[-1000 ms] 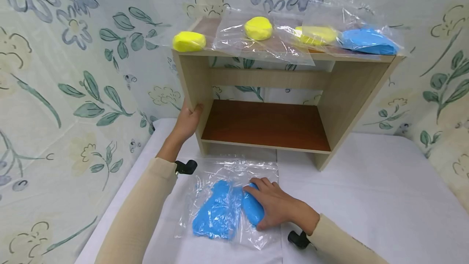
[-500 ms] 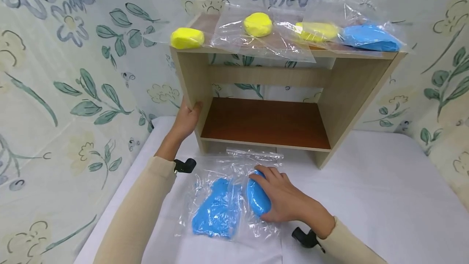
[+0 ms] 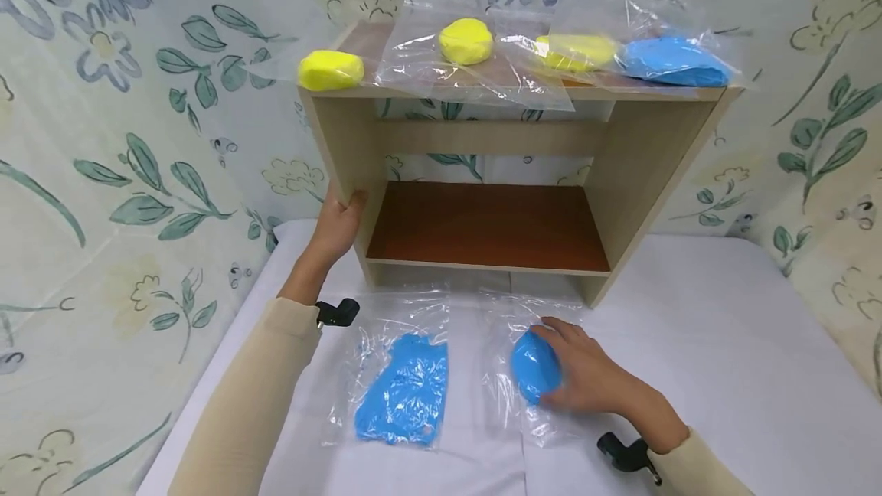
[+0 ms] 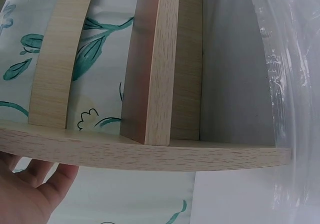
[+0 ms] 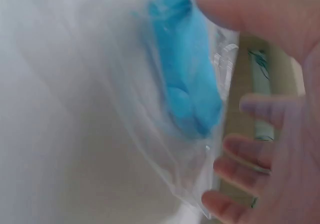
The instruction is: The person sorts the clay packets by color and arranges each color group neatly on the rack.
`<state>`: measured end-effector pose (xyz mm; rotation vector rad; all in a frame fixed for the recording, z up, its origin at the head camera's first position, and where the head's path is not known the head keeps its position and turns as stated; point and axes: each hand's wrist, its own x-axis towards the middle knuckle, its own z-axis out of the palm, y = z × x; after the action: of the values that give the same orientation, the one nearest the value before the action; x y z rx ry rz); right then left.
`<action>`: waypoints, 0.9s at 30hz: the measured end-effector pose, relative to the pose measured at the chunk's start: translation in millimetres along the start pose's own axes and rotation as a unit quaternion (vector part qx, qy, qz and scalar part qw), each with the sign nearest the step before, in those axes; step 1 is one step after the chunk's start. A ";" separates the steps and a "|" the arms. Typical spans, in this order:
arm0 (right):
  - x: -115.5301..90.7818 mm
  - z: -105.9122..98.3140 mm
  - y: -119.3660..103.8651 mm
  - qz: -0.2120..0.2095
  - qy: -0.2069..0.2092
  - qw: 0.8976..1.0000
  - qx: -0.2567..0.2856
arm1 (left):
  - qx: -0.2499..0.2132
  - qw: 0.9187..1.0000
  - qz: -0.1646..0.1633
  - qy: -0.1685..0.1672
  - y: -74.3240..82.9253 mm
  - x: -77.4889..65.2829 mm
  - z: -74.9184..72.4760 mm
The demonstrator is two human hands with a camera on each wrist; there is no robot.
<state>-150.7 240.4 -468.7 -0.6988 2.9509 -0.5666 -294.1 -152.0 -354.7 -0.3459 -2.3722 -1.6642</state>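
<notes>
My left hand [image 3: 336, 230] grips the left side panel of a small wooden shelf unit [image 3: 485, 266]. In the left wrist view its fingers [image 4: 59, 184] lie at the panel's outer face. On the white cloth, my right hand [image 3: 586, 370] is at a blue clay lump [image 3: 534, 367] inside a clear plastic bag. The right wrist view has the fingers [image 5: 250, 149] spread, with a gap to the lump, while the thumb is close to the lump's upper end. Another bagged blue clay piece [image 3: 406, 396], flat and irregular, lies left of it.
On the shelf top rest bagged yellow lumps, one left [image 3: 331, 70], one mid [image 3: 465, 41], one right [image 3: 577, 52], plus a bagged blue lump [image 3: 675, 61]. The brown lower board [image 3: 485, 224] is bare. Patterned fabric [image 3: 158, 266] surrounds the white-covered table [image 3: 723, 373].
My right hand has moved right with the bagged blue lump, parting it from the other blue bag, and its fingers have loosened. The left hand stays on the shelf panel.
</notes>
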 end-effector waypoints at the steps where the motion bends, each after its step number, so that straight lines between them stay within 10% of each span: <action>1: -1.5 0.5 1.5 0.005 0.012 1.000 0.007 | 0.000 1.000 0.003 0.001 -1.1 -0.1 0.2; 15: -2.1 -0.5 -14.2 0.023 0.047 0.995 -0.079 | 0.005 1.000 -0.011 -0.014 25.6 -10.3 2.3; 27: 1.5 1.7 1.0 -0.003 -0.044 0.999 -0.018 | 0.021 1.000 0.013 -0.001 0.3 -1.5 3.5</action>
<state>-152.2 240.0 -470.7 -0.7181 2.8847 -0.4705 -292.8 -148.6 -356.1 -0.3705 -2.3890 -1.6008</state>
